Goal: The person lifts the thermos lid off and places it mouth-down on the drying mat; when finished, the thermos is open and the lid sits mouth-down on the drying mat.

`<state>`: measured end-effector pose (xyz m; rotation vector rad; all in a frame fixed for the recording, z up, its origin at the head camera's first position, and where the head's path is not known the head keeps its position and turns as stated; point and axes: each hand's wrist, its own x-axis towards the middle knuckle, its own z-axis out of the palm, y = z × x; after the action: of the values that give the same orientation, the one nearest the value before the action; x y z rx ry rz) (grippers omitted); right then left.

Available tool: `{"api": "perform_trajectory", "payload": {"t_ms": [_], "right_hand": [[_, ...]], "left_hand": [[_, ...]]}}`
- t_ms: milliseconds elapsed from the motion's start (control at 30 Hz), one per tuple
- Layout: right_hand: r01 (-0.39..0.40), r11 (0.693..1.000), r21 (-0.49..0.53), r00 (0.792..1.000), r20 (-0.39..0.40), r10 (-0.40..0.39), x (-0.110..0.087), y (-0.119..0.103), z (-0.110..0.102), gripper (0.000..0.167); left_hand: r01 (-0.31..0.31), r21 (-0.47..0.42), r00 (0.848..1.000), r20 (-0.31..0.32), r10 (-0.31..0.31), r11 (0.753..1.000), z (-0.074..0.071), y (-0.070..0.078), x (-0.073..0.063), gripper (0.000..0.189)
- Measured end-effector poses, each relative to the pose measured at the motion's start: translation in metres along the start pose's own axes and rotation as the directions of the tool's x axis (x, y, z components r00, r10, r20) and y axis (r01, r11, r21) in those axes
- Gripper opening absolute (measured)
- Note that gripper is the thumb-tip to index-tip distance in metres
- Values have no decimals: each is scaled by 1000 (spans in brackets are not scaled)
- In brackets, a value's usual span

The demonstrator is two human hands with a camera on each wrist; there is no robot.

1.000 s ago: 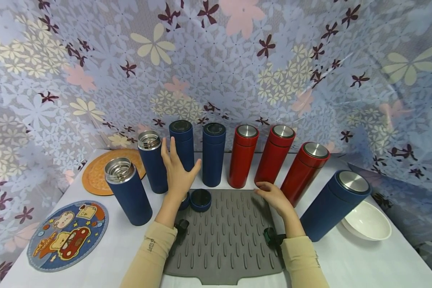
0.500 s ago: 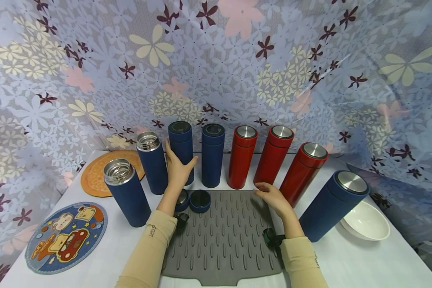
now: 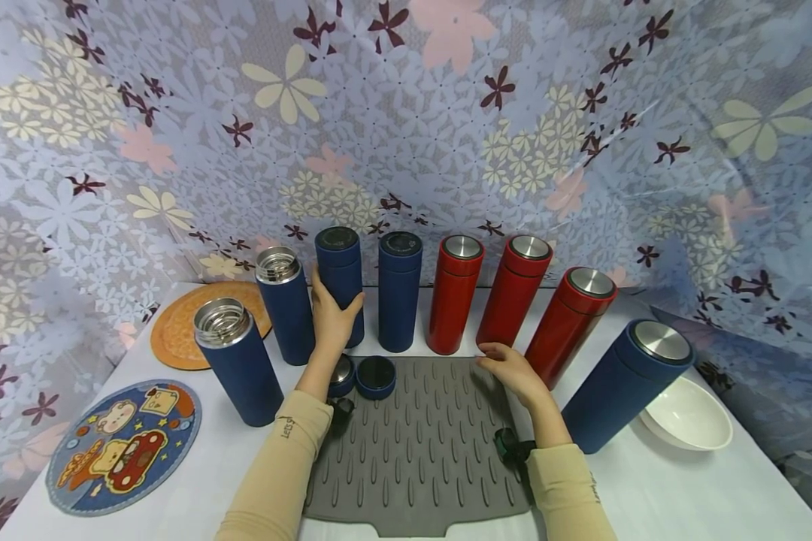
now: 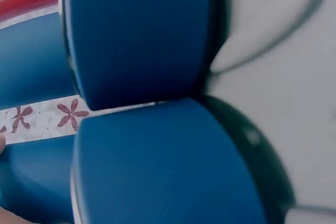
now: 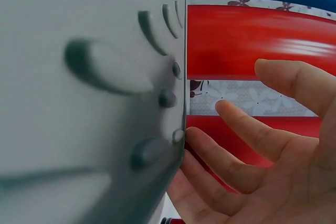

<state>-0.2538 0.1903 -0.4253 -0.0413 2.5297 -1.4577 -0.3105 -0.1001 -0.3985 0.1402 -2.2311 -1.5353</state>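
Observation:
My left hand [image 3: 333, 319] grips a blue thermos bottle [image 3: 340, 272] in the back row, thumb on its right side and fingers round its left. Its black-topped lid is on. Two loose blue lids, one silver-topped [image 3: 341, 374] and one black-topped [image 3: 376, 377], lie below that hand at the mat's far left corner. They fill much of the left wrist view, with the held bottle [image 4: 37, 182] behind. My right hand [image 3: 514, 372] holds nothing; its loosely bent fingers are at the far right edge of the grey ridged mat [image 3: 419, 451], near the red thermos bottles [image 5: 252, 40].
Two lidless blue bottles [image 3: 238, 368] stand at left, beside an orange round mat [image 3: 183, 330] and a cartoon placemat [image 3: 125, 451]. Another blue bottle [image 3: 401, 293] and several red bottles [image 3: 455, 300] stand behind. At right are a blue bottle [image 3: 622, 391] and a white bowl [image 3: 693, 417].
My left hand has come down and forward from above the loose lids, and its spread fingers have closed round the blue bottle. The right hand has stayed in place.

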Motion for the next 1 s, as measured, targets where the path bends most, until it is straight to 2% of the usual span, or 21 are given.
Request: {"api": "perform_trajectory", "payload": {"t_ms": [267, 467, 700, 867, 1000], "right_hand": [[7, 1000, 10, 1000, 9, -7, 1, 0, 2, 46], [12, 1000, 1, 1000, 7, -12, 1, 1, 0, 47], [17, 1000, -16, 1000, 11, -17, 1, 2, 0, 47], [12, 1000, -17, 1000, 8, -12, 2, 2, -1, 47], [12, 1000, -11, 1000, 10, -12, 2, 3, -1, 47]], "left_hand": [[-23, 39, 999, -46, 25, 999, 0, -2, -7, 88], [-45, 38, 998, -36, 46, 998, -6, -1, -17, 90], [-100, -114, 993, -76, 92, 988, -23, 17, -31, 93], [-125, -244, 991, -68, 112, 962, -36, 31, -41, 95], [-140, -291, 990, -64, 127, 946, -45, 35, -48, 95]]}}
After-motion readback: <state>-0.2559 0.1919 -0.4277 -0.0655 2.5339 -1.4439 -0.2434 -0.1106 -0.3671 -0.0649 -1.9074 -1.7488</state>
